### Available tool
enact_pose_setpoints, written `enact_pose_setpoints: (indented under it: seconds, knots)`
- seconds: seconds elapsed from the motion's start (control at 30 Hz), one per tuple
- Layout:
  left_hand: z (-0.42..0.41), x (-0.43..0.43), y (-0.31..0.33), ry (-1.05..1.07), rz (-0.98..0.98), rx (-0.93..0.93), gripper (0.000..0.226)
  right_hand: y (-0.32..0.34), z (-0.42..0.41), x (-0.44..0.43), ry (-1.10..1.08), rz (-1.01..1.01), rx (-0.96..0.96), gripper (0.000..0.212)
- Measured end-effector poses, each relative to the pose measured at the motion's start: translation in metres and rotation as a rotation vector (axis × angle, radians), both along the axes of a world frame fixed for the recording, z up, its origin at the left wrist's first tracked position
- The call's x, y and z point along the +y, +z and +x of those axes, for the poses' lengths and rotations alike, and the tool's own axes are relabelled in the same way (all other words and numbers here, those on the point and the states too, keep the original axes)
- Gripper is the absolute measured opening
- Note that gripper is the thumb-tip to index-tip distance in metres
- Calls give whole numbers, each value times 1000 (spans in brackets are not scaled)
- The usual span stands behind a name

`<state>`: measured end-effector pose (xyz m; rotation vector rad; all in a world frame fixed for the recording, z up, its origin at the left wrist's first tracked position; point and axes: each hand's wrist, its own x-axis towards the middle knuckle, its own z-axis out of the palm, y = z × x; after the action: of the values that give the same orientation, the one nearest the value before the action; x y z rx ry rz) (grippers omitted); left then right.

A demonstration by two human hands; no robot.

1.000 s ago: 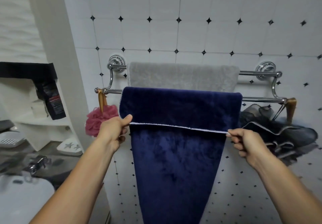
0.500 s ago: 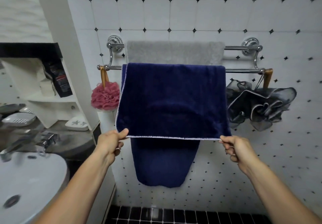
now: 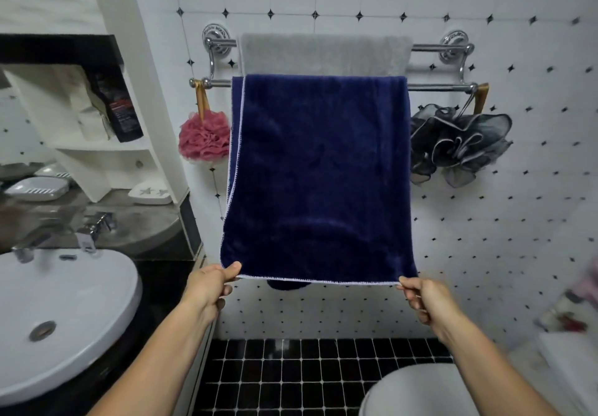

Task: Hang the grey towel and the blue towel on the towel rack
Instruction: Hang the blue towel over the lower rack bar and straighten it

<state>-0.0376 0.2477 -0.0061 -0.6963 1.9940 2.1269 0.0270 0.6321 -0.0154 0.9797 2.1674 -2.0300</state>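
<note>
Hanging over the front bar of the towel rack (image 3: 437,86), the blue towel (image 3: 317,169) is lying doubled across the bar's middle. Its near flap is being held out toward the camera by the white-stitched bottom hem, while a dark tip of the far flap is peeking out just below that hem. It is looking plush, deep navy and faintly ribbed, sagging a little near the bottom. The left hand (image 3: 207,286) is pinching the hem's left corner between thumb and curled fingers; the right hand (image 3: 424,299) is pinching the right corner likewise. The grey towel (image 3: 323,55) is sitting over the back bar, against the tiled wall, so its part seems done. The step in hand seems to be evening out the blue towel's flaps — the next move is probably calling for both hands releasing together, letting the near flap drop flat. A pink loofah (image 3: 204,137) is dangling from the front bar's left end, a dark loofah (image 3: 459,144) from its right end.
</note>
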Motion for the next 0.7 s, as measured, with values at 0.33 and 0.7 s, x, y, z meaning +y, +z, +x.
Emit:
enact_pose_setpoints:
  seconds: [0.33, 0.7]
  knots:
    - [29, 0, -46, -56, -42, -137, 34, -37, 19, -2, 1, 47, -258, 22]
    - [-36, 4, -30, -118, -237, -114, 6, -5, -44, 26, 275, 374, -307, 16]
